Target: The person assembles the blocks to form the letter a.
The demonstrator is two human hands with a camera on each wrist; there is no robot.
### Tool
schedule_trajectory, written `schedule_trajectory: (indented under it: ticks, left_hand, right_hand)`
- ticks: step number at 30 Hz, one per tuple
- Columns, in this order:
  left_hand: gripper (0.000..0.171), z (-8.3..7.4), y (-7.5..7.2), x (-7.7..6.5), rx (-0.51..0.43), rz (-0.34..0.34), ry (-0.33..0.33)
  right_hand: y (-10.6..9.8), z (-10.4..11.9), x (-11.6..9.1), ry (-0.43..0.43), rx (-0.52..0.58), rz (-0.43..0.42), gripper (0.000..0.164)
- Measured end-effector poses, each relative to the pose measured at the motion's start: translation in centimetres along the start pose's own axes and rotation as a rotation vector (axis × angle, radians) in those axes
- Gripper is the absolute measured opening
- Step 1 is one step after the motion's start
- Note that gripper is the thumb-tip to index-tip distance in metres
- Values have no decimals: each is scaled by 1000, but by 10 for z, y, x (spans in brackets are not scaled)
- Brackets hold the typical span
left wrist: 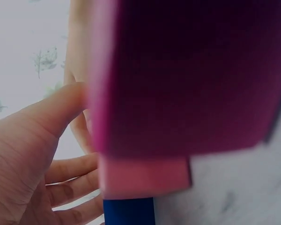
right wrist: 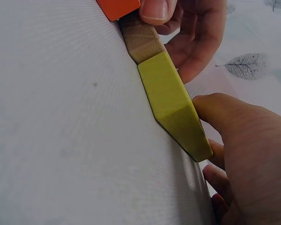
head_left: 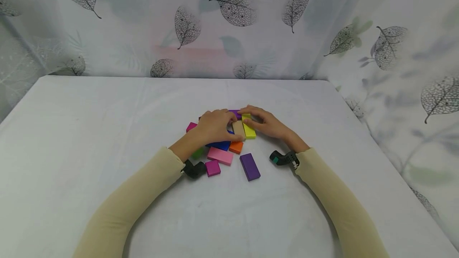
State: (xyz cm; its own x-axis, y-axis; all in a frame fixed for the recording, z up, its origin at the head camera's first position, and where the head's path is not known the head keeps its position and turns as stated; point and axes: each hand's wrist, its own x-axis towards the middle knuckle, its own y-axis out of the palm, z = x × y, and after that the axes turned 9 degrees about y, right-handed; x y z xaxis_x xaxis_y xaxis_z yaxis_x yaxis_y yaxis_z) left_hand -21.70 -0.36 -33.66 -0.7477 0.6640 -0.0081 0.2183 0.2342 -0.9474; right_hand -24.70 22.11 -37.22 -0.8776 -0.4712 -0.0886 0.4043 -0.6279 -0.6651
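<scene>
While your left hand [head_left: 215, 124] pinches the beige rectangular wooden block [head_left: 238, 129], lightly square the yellow rectangular wooden block [head_left: 250, 131] against it with your right hand [head_left: 269, 124], fingers loosely extended.

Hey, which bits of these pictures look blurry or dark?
Left wrist: the magenta block up close is blurred and heavily shaded; right wrist: the yellow block looks fairly sharp, its lower face darker; head: fairly even light, soft shadows alongside the sleeves.

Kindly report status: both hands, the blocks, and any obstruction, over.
Left hand at wooden block. Right hand touching yellow block. These two blocks lie side by side. No obstruction visible.
</scene>
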Motion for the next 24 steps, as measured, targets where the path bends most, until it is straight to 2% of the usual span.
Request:
schedule_trajectory:
  ticks: [24]
  left_hand:
    - [70, -4, 0, -17, 30, -3, -2]
  right_hand:
    - [1, -1, 1, 10, -21, 2, 42]
